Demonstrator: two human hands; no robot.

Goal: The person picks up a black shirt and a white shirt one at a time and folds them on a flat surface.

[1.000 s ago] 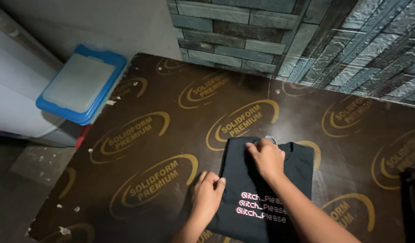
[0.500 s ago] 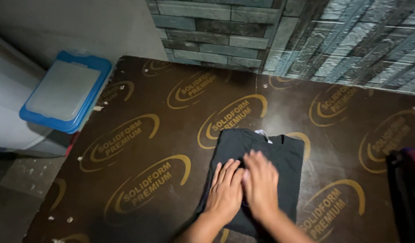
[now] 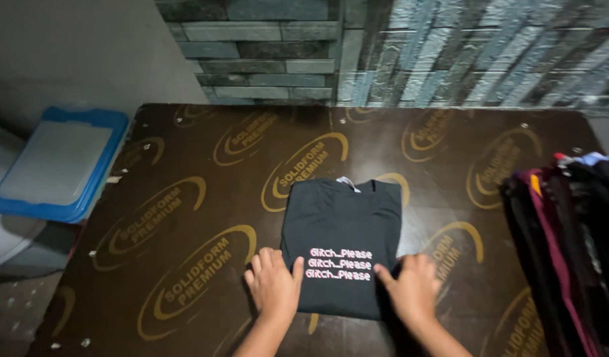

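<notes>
A folded black t-shirt (image 3: 341,225) with light printed lettering lies flat on the dark brown board table (image 3: 205,198), its collar and white label facing the wall. My left hand (image 3: 273,284) rests flat at the shirt's lower left edge, fingers spread. Against the lower right edge lies my right hand (image 3: 413,287), also flat with fingers apart. Neither hand grips anything.
A pile of dark and maroon garments (image 3: 569,244) sits at the table's right side. A blue-rimmed plastic lid (image 3: 56,165) rests on a white container left of the table. A grey brick-pattern wall (image 3: 383,46) runs behind.
My hands slid from the middle of the shirt out to its lower left and right edges, uncovering the print. The view shifted right, bringing the garment pile into sight.
</notes>
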